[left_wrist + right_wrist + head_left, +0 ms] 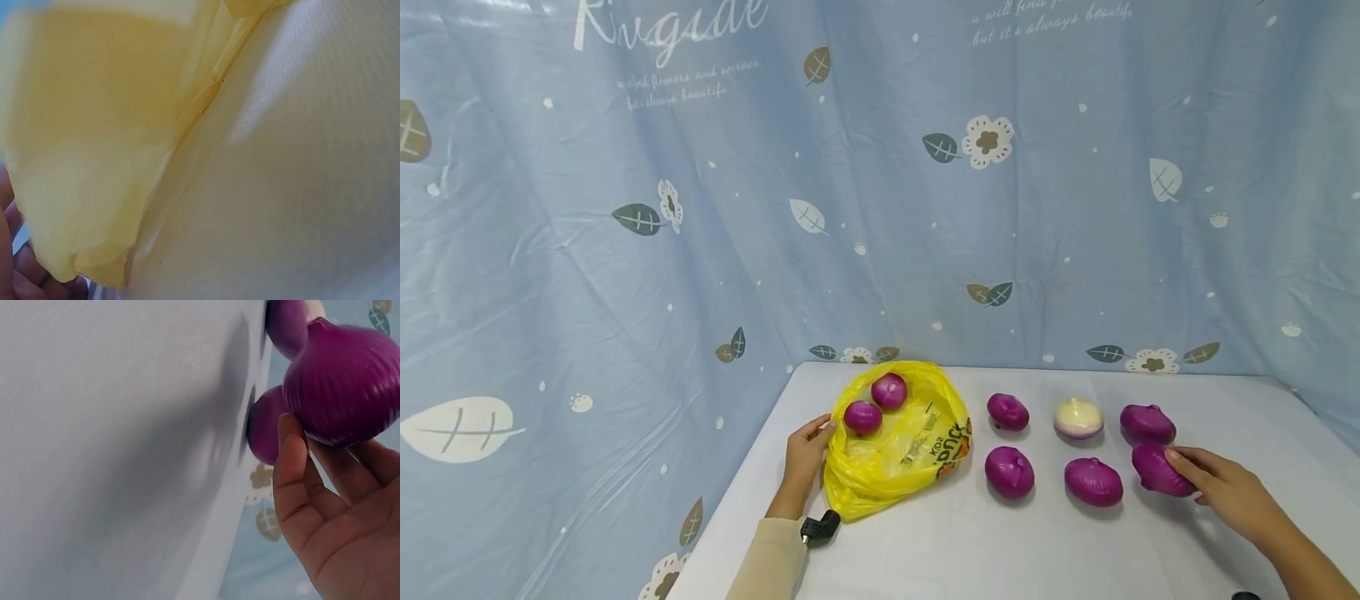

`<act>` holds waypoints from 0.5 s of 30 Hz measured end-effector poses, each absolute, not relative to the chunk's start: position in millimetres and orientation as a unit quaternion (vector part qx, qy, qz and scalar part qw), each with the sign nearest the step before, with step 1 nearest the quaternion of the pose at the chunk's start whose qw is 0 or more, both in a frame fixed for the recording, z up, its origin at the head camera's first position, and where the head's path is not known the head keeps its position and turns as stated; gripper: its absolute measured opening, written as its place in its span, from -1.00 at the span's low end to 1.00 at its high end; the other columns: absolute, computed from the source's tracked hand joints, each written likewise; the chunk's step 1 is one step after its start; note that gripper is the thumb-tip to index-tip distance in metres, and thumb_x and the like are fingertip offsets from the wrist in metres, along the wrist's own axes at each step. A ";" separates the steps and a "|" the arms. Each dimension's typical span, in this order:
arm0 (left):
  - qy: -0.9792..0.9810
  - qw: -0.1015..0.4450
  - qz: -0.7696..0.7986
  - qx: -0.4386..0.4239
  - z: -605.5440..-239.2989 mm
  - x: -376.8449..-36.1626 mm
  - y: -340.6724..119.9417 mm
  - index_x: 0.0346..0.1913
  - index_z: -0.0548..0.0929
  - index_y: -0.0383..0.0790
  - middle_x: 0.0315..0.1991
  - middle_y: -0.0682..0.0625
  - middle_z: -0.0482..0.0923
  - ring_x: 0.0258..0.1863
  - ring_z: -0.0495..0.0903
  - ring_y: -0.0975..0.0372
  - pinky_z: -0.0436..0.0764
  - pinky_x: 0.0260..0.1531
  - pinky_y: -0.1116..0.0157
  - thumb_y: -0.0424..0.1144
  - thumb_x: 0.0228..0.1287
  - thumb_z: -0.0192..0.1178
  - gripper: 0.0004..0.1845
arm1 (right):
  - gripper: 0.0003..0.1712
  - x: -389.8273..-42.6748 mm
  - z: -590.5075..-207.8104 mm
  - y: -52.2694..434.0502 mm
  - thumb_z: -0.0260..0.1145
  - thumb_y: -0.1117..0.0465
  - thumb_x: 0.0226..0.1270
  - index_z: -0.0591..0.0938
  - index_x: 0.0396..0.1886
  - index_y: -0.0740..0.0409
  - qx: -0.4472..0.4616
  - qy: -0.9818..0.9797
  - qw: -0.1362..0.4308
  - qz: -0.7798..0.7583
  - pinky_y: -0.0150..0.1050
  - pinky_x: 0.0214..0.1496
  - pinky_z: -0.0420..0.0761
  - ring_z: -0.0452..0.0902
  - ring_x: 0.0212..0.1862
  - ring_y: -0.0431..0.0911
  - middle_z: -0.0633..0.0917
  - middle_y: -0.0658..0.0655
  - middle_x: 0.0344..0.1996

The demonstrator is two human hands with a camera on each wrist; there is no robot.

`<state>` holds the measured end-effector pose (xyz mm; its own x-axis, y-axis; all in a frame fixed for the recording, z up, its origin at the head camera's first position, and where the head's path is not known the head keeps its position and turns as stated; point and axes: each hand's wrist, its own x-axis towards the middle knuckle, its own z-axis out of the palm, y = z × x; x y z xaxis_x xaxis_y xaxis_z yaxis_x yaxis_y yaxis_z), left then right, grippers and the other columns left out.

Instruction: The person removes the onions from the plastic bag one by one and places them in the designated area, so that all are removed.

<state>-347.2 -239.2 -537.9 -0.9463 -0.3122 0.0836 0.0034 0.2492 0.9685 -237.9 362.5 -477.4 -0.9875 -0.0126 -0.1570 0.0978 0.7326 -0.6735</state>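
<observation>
The right hand [1221,487] is curling its fingers and thumb around a purple onion [1159,469], the one lying farthest from the yellow bag [898,454]. The left hand [805,458] is gripping the bag's left edge, holding its mouth open on the white table [925,550]. Seven purple onions are showing in all: two [862,417] are sitting inside the bag, five are lying to its right. One white onion [1078,417] is lying among those, in the far row.
</observation>
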 end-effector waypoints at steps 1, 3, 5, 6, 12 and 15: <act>-0.779 0.130 -0.605 0.100 -537.9 -347.4 -239.0 0.09 0.70 -0.17 -0.31 -0.08 0.56 -0.31 0.44 0.14 0.47 -0.39 0.39 0.01 0.26 0.32 -0.57 | -0.05 -237.2 -477.6 363.7 -0.18 -0.27 0.53 0.19 0.32 0.63 0.024 0.928 0.079 -0.363 -0.03 -0.22 0.65 0.61 -0.18 0.08 0.34 0.66 0.17; -0.779 0.128 -0.605 0.101 -538.0 -347.9 -239.0 0.09 0.70 -0.14 -0.31 -0.08 0.56 -0.31 0.44 0.14 0.46 -0.39 0.39 0.01 0.26 0.32 -0.58 | -0.05 -236.5 -477.8 366.3 -0.17 -0.27 0.53 0.22 0.30 0.62 0.026 0.930 0.082 -0.357 -0.03 -0.24 0.65 0.61 -0.21 0.06 0.38 0.66 0.14; -0.780 0.127 -0.604 0.101 -538.2 -347.9 -238.9 0.10 0.70 -0.14 -0.31 -0.07 0.55 -0.31 0.43 0.14 0.46 -0.38 0.38 0.01 0.26 0.32 -0.57 | -0.06 -235.8 -478.7 368.8 -0.15 -0.28 0.52 0.24 0.29 0.62 0.029 0.933 0.084 -0.348 -0.03 -0.25 0.65 0.61 -0.23 0.04 0.39 0.66 0.11; -0.780 0.126 -0.604 0.103 -538.3 -348.0 -238.9 0.10 0.70 -0.13 -0.32 -0.07 0.55 -0.31 0.43 0.15 0.46 -0.38 0.39 0.01 0.25 0.32 -0.57 | -0.06 -235.6 -479.7 370.3 -0.14 -0.27 0.52 0.25 0.28 0.62 0.030 0.935 0.085 -0.344 -0.04 -0.26 0.65 0.61 -0.24 0.03 0.40 0.66 0.10; -0.782 0.128 -0.600 0.103 -539.3 -347.1 -239.4 0.11 0.69 -0.14 -0.34 -0.06 0.52 -0.32 0.42 0.15 0.45 -0.40 0.40 -0.02 0.28 0.31 -0.59 | -0.04 -237.6 -489.0 380.3 -0.10 -0.31 0.48 0.27 0.27 0.60 0.031 0.936 0.097 -0.336 0.00 -0.26 0.65 0.62 -0.25 0.04 0.38 0.68 0.10; -0.783 0.129 -0.599 0.103 -539.5 -346.9 -239.7 0.11 0.69 -0.14 -0.34 -0.06 0.51 -0.32 0.41 0.16 0.44 -0.40 0.40 -0.01 0.27 0.31 -0.58 | -0.01 -238.0 -492.4 383.0 -0.08 -0.33 0.46 0.28 0.26 0.61 0.030 0.937 0.100 -0.333 0.01 -0.27 0.65 0.63 -0.26 0.05 0.39 0.68 0.10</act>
